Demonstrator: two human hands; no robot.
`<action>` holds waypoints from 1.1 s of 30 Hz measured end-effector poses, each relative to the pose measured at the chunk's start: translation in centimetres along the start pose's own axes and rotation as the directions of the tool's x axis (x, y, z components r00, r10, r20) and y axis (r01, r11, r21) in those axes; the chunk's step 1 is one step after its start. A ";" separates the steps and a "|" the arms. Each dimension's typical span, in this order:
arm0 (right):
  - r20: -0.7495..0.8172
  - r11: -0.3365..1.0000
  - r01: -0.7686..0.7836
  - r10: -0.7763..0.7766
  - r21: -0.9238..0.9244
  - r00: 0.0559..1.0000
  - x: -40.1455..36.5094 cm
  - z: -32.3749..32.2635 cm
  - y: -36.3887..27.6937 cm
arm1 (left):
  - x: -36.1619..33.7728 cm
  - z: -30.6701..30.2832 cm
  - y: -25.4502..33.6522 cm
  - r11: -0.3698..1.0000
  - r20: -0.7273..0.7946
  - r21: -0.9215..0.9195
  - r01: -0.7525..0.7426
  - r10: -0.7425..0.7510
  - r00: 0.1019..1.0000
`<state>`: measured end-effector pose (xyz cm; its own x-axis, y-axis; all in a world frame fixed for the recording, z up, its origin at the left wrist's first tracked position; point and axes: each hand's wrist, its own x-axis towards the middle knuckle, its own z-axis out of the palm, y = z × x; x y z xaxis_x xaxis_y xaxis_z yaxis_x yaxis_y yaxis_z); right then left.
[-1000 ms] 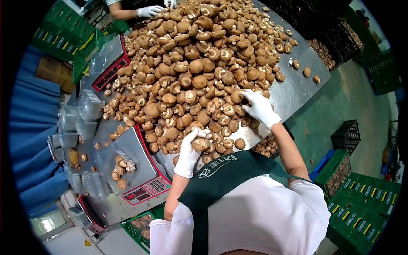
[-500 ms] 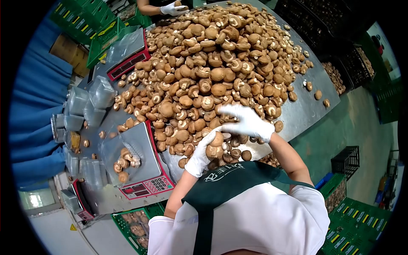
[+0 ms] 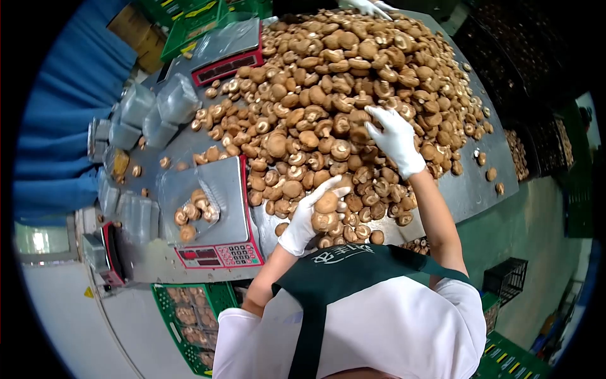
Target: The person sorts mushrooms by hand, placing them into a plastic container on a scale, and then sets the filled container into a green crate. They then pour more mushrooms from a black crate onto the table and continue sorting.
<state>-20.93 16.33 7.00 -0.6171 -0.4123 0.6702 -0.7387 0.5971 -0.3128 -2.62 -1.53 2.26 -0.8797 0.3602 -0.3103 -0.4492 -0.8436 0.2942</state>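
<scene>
My gloved left hand [image 3: 304, 222] is closed around a few brown shiitake mushrooms [image 3: 325, 221], held low at the near edge of the pile. Farther out, my gloved right hand [image 3: 398, 140] reaches over the large shiitake pile [image 3: 341, 69], thumb and fingers apart. No mushroom shows in its grasp, though its fingertips are close to the caps. To the left, a clear plastic tray [image 3: 213, 218] with several mushrooms rests on a red-edged digital scale [image 3: 243, 237].
Stacked clear trays [image 3: 178, 101] stand at the left, and a second scale [image 3: 227, 66] lies beyond. Across the table is another person's gloved hand [image 3: 366, 6]. A green crate [image 3: 165, 309] of packed mushrooms sits below the near edge. Black crates [image 3: 543, 148] stand right.
My right hand has moved away from my left, farther out over the pile. My left hand keeps its mushrooms, with the fingers spread more around them. The camera view has shifted.
</scene>
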 end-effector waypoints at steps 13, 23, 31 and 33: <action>0.608 0.966 -0.105 -0.063 0.236 0.791 0.5 5.2 -9.1 | -2.6 -4.6 0.2 0.989 -0.150 -0.073 -0.127 0.115 0.982; 0.549 0.944 0.330 -0.281 0.010 0.787 1.7 15.8 -12.0 | -12.8 -2.1 5.4 0.836 -0.350 0.373 -0.401 0.528 0.774; 0.800 0.182 -0.780 -0.074 0.598 0.595 3.6 9.7 -16.0 | -21.1 -4.4 15.7 0.311 -0.265 0.878 -0.365 0.949 0.172; 0.783 -0.147 -0.813 -0.217 0.564 0.583 3.2 10.4 -17.2 | -20.8 -5.9 16.4 0.167 -0.152 0.975 -0.148 0.983 0.106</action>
<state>-13.05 -2.44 7.52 -0.4121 -0.9085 -0.0686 0.4573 -0.1411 -0.8781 9.22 -25.22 8.17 -0.5112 -0.8513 0.1182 -0.0973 0.1940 0.9762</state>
